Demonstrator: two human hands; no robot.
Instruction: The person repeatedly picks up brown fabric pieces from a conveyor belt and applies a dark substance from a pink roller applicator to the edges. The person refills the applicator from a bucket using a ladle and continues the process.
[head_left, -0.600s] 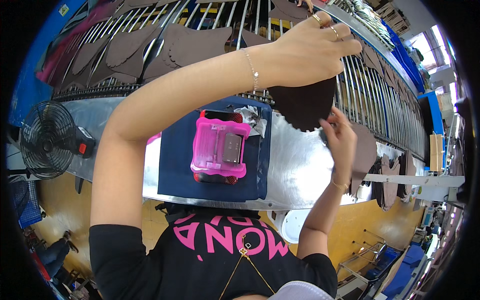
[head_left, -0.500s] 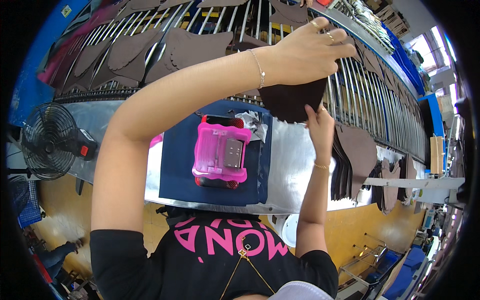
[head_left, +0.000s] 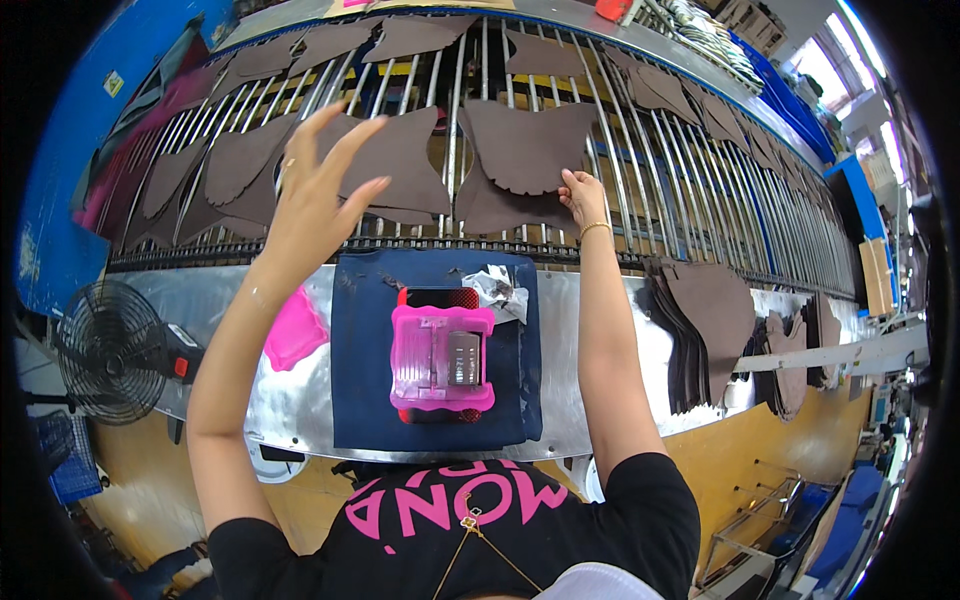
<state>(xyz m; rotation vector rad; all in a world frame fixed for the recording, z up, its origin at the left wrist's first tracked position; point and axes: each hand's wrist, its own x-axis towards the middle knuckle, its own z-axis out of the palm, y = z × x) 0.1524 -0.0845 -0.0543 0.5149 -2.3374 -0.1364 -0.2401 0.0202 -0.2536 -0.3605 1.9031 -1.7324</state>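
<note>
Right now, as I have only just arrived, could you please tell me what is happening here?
The person's right hand holds the edge of a scalloped brown piece, which lies on a rack of metal rods. The left hand is open and holds nothing, over neighbouring brown pieces. Nearer the body, a pink device sits on a dark blue mat, with a brown stack farther right.

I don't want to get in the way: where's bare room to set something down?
Bare metal tabletop borders the dark blue mat on its right, up to where the right forearm crosses; another strip lies between forearm and brown stack. The rod rack is crowded with brown pieces.
</note>
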